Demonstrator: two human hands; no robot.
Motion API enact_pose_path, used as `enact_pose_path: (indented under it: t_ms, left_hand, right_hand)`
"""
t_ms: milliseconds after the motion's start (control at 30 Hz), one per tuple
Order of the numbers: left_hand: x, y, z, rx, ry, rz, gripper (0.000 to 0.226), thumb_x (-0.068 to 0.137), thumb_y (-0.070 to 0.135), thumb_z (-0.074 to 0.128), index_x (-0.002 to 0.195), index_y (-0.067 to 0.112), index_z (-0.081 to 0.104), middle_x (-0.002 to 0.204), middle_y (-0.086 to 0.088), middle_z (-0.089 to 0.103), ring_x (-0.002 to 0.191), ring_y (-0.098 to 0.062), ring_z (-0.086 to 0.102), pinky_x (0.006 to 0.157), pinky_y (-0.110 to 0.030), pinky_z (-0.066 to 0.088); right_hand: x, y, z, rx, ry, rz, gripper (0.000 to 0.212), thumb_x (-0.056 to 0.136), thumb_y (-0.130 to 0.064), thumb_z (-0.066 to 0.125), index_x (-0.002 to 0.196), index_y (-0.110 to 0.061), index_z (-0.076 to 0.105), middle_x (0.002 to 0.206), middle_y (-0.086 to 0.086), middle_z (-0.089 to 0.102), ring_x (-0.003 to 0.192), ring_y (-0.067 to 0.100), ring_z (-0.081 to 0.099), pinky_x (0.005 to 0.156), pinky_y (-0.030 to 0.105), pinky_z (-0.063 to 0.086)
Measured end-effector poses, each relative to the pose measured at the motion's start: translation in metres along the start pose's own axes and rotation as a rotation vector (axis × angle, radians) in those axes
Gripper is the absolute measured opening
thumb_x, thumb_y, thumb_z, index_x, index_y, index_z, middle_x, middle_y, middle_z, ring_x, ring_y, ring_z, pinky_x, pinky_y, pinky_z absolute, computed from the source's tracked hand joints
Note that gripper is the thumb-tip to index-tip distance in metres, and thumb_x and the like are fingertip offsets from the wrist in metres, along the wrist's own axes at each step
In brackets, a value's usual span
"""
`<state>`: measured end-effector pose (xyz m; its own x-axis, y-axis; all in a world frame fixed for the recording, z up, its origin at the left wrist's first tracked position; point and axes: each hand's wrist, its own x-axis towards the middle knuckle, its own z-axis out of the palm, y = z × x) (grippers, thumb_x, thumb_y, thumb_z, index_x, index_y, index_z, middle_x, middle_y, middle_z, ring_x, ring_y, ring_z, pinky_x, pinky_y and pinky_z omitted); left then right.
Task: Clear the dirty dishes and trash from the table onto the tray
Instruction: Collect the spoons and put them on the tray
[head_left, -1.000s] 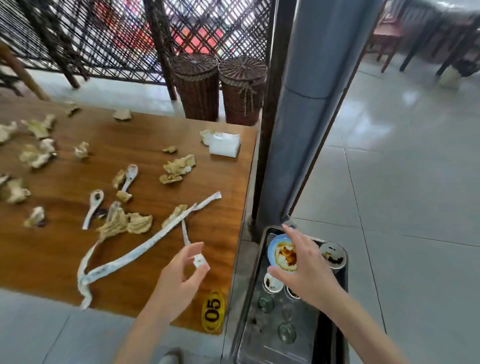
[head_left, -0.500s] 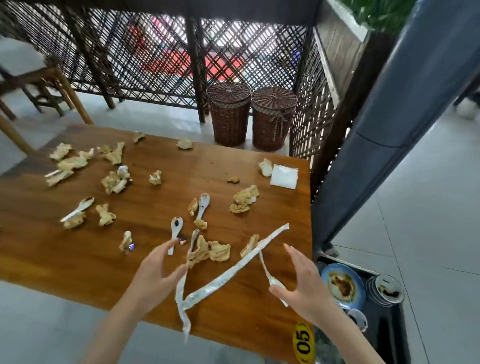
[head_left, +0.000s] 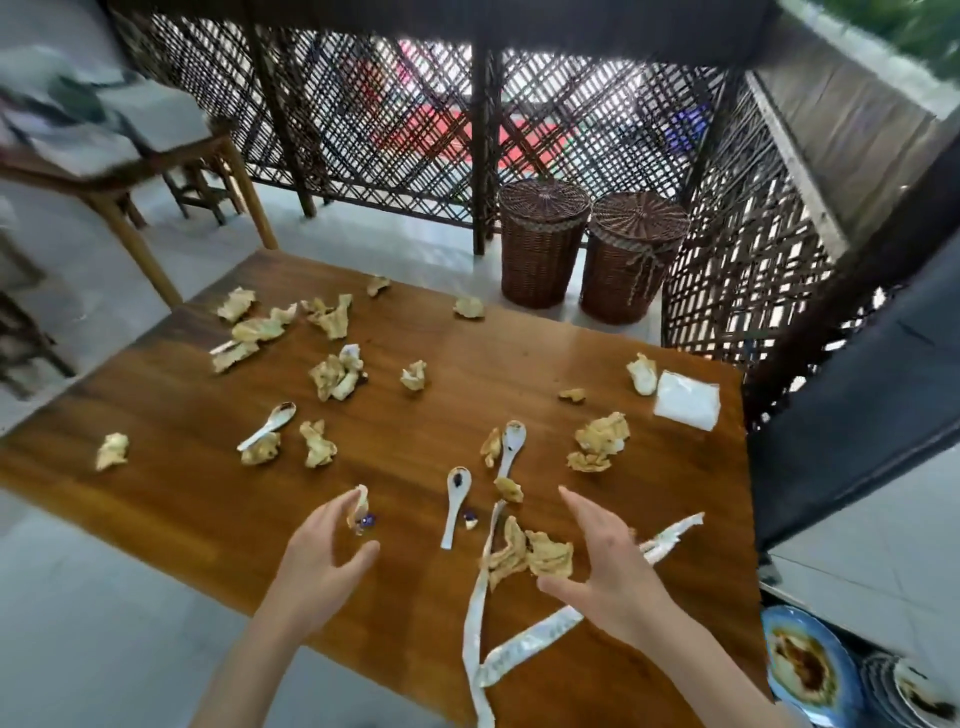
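The wooden table (head_left: 171, 499) is strewn with several crumpled brownish napkins, such as a wad (head_left: 332, 371) in the middle. Three white soup spoons lie on it: one (head_left: 456, 504) near my hands, one (head_left: 511, 447) just behind it, one (head_left: 267, 426) at the left. A long white paper strip (head_left: 519, 647) loops across the near edge. My left hand (head_left: 322, 561) hovers open, its fingertips at a small napkin wad (head_left: 359, 506). My right hand (head_left: 608, 566) is spread open beside two crumpled napkins (head_left: 535, 553), over the strip.
A dirty blue plate (head_left: 802, 667) and stacked small dishes (head_left: 919, 691) sit at the lower right, beside the table. A folded white napkin (head_left: 687, 406) lies at the far right corner. Two wicker baskets (head_left: 543, 241) stand behind; another wooden table (head_left: 130, 176) is at the left.
My view swung from the tray to the table. The right hand left the blue plate and came over the table. The left hand let go of the strip's end and reached forward.
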<state>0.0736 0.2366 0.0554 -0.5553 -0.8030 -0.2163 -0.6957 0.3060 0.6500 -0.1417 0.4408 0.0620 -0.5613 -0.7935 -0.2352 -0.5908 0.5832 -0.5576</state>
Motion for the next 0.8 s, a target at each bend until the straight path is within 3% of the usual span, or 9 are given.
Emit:
enact_pose_path:
  t_ms: [267, 500, 800]
  left_hand:
    - [0.082, -0.086, -0.080, 0.029, 0.013, -0.007, 0.064, 0.083, 0.038, 0.066, 0.139, 0.034, 0.035, 0.145, 0.006, 0.038, 0.131, -0.015, 0.036, 0.102, -0.035, 0.038]
    - [0.176, -0.153, -0.158, 0.153, -0.038, 0.111, 0.062, 0.085, 0.038, 0.064, 0.140, 0.028, 0.037, 0.142, 0.005, 0.041, 0.130, -0.014, 0.037, 0.106, -0.031, 0.033]
    - [0.282, -0.213, -0.204, 0.163, -0.005, -0.026, 0.050, 0.089, 0.033, 0.058, 0.136, 0.024, 0.043, 0.139, -0.001, 0.047, 0.127, -0.020, 0.045, 0.101, -0.036, 0.043]
  right_hand:
    - [0.065, -0.082, 0.055, 0.042, -0.078, 0.056, 0.095, 0.076, -0.049, 0.070, 0.148, -0.034, 0.009, 0.153, -0.014, 0.020, 0.141, 0.010, 0.016, 0.115, 0.031, 0.021]
    - [0.116, -0.173, 0.114, 0.087, 0.014, 0.154, 0.096, 0.076, -0.047, 0.072, 0.149, -0.031, 0.012, 0.152, -0.010, 0.025, 0.141, 0.011, 0.020, 0.112, 0.027, 0.022]
    - [0.191, -0.231, 0.156, 0.048, -0.068, 0.200, 0.093, 0.077, -0.046, 0.070, 0.149, -0.033, 0.012, 0.152, -0.012, 0.027, 0.138, 0.007, 0.024, 0.112, 0.024, 0.022]
